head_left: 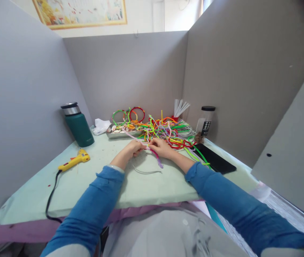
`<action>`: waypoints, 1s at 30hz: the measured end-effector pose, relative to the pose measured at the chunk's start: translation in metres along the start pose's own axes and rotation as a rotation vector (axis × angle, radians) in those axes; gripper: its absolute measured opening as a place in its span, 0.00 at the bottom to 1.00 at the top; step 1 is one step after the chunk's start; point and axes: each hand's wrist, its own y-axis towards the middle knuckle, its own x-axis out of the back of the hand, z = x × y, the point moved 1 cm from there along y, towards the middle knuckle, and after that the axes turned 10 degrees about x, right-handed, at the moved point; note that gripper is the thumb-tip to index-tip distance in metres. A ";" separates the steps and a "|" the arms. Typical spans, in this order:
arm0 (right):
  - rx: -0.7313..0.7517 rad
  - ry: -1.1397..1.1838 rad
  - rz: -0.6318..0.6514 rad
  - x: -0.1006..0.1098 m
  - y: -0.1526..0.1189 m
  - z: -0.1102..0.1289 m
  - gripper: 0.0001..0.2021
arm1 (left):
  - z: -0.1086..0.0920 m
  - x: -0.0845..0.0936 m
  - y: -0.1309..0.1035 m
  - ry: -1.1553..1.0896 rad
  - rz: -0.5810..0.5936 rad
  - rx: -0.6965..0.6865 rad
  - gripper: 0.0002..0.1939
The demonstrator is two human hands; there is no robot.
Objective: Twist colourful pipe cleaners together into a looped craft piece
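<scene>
My left hand (135, 147) and my right hand (160, 147) meet over the middle of the table, fingers closed on one multicoloured pipe cleaner (155, 157). Its pale pink end slants up and away past my left hand, while the magenta and purple end hangs down toward me between the hands. A small yellow bit shows at the fingertips. On the cloth just below my hands lies a thin grey pipe cleaner (148, 172). Behind my right hand spreads a tangled heap of coloured pipe cleaners (168, 130).
A metal tray (122, 135) of shells stands behind my hands, with pipe-cleaner rings (137, 113) beyond. To the left are a yellow glue gun (74, 160), a green bottle (78, 126) and white tissue (102, 126). A clear bottle (206, 121) and black phone (216, 159) sit right. Grey partitions (125, 71) surround.
</scene>
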 end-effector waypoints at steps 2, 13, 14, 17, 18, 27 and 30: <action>-0.032 0.041 0.005 0.001 0.000 -0.002 0.07 | 0.001 0.001 0.001 0.000 0.008 0.000 0.11; -0.068 0.093 -0.006 0.003 0.001 -0.004 0.08 | -0.001 0.001 -0.002 0.002 0.041 -0.015 0.10; -0.061 0.054 -0.027 0.003 0.001 -0.007 0.08 | -0.002 0.001 -0.003 0.004 0.040 -0.016 0.10; -0.062 -0.066 -0.089 0.004 0.002 -0.014 0.12 | -0.003 0.000 -0.006 0.015 0.033 -0.018 0.10; -0.074 -0.096 -0.100 0.004 0.001 -0.016 0.13 | -0.004 0.000 -0.007 0.022 0.027 -0.015 0.10; -0.151 -0.246 -0.158 0.009 0.001 -0.017 0.09 | -0.004 0.001 -0.008 0.036 0.034 -0.002 0.13; -0.120 -0.220 -0.172 0.010 0.001 -0.019 0.10 | -0.005 0.000 -0.008 0.036 0.031 0.009 0.14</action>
